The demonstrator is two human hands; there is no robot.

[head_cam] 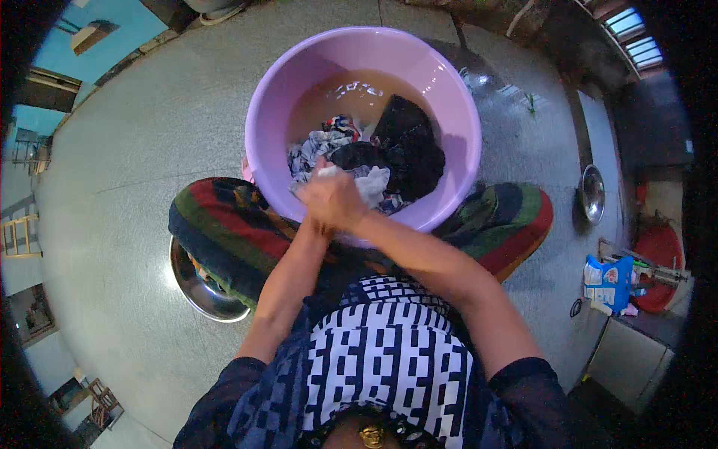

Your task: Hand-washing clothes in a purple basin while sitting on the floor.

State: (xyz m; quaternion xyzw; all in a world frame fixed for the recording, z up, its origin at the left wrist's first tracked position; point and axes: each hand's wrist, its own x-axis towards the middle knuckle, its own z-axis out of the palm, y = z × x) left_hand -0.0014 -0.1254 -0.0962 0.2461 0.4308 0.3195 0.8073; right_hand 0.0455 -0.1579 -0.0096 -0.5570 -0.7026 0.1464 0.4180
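Observation:
A purple plastic basin (359, 38) stands before me between my bent knees, with brownish water (325, 104) inside. Wet clothes lie heaped in it: a black garment (412, 151), a grey patterned cloth (317, 149) and a white cloth (374, 184). Over the near rim my two hands press together, blurred. My right hand (343, 196) lies on top and covers much of my left hand (312, 196). White fabric shows between the fingers, bunched in both hands. How far the left fingers wrap around it is partly hidden.
By my left knee, partly under it, sits a steel bowl (216, 303) with cloth inside. Another steel bowl (593, 194) is on the right. Farther right are a blue packet (608, 283) and a red tub (662, 264). The concrete floor (140, 134) is wet near the basin.

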